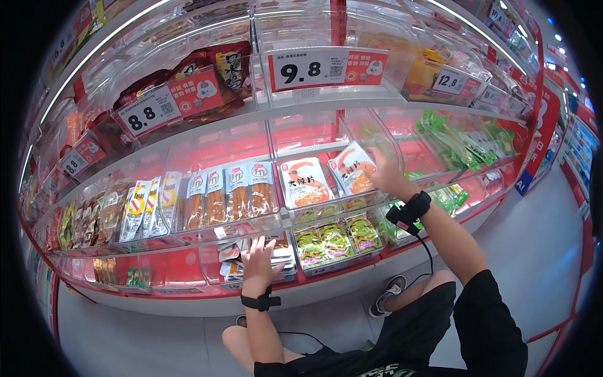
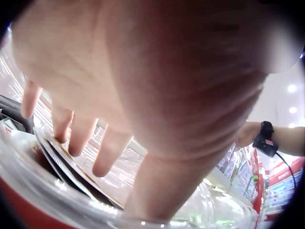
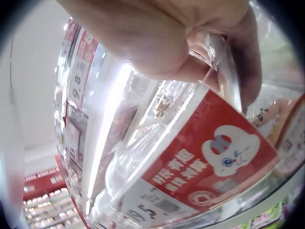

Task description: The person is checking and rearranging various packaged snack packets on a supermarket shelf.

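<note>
My right hand [image 1: 386, 173] pinches a white and orange packet [image 1: 353, 169] by its right side, tilted above the middle shelf's clear bin. In the right wrist view the thumb and fingers [image 3: 248, 71] close round the packet's edge, behind a red price card [image 3: 214, 152]. A similar packet [image 1: 306, 182] stands just to its left. My left hand [image 1: 259, 267] is over the lower bin of stacked flat packets [image 1: 232, 267], fingers spread. In the left wrist view these fingers [image 2: 112, 150] hang beside the packets' edges [image 2: 71, 167], holding nothing that shows.
Clear bins hold long sausage-like packs [image 1: 237, 195] at centre left and green packets [image 1: 336, 242] below. Price cards [image 1: 326, 68] line the upper shelf edge. The lower shelf's red rim [image 1: 326, 284] runs above my knees. A cable [image 1: 432, 254] hangs from the right wrist camera.
</note>
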Tool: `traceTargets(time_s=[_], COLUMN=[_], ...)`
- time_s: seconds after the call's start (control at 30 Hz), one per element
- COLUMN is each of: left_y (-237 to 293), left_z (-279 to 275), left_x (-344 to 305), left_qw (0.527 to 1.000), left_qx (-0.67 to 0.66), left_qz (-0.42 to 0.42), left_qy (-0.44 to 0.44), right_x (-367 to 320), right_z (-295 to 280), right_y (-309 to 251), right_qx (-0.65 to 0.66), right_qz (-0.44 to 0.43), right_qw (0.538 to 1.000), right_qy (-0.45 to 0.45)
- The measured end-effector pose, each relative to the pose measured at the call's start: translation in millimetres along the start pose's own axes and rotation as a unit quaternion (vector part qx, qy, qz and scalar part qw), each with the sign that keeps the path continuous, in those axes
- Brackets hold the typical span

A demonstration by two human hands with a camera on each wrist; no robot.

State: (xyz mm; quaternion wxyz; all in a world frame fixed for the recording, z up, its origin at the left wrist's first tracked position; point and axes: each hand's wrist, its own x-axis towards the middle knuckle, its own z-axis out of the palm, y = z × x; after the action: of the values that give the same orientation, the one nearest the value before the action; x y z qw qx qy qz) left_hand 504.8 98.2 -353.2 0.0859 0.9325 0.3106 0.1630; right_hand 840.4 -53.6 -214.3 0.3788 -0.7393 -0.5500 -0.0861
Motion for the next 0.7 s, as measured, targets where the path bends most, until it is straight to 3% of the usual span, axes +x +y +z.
traceTargets(time_s=[0.03,0.13,0.2,0.27,0.33,0.47,0.57,0.67,0.7], left_y=[-1.5,-6.8,-6.5,-5.1,-3.3,-4.1,-2.2,-2.2,-2.5], left_z=[2.7,5.5,3.8,2.0,0.4,1.2,-0.5,-2.8,-3.2], left_x=[2.0,2.2,1.7,1.9,1.8,1.3,2.1,2.9,3.1], left_qw=[0.997,0.998,0.997,0.997,0.997,0.998,0.998,0.995,0.995], left_qx=[-0.008,-0.004,-0.006,-0.011,-0.016,-0.019,-0.025,-0.045,-0.045], left_qz=[-0.039,-0.028,-0.034,-0.036,-0.035,-0.027,-0.03,-0.044,-0.045], left_qy=[-0.062,-0.058,-0.062,-0.063,-0.06,-0.052,-0.053,-0.076,-0.074], right_x=[-0.6,3.6,7.8,6.0,2.3,11.4,31.5,44.4,40.4], right_z=[5.0,3.3,2.9,3.9,10.1,5.6,4.7,5.8,-6.4], right_y=[2.6,-5.9,-4.0,-5.2,-10.7,-38.8,-25.4,-15.3,-40.9], right_qx=[-0.025,-0.09,-0.208,-0.26,-0.248,-0.295,-0.149,-0.19,-0.222], right_qz=[0.029,0.044,-0.031,-0.063,-0.052,-0.16,-0.087,-0.019,-0.017], right_qw=[0.999,0.989,0.966,0.955,0.966,0.939,0.912,0.876,0.875], right_qy=[-0.025,-0.106,-0.149,-0.13,-0.052,-0.075,-0.372,-0.442,-0.43])
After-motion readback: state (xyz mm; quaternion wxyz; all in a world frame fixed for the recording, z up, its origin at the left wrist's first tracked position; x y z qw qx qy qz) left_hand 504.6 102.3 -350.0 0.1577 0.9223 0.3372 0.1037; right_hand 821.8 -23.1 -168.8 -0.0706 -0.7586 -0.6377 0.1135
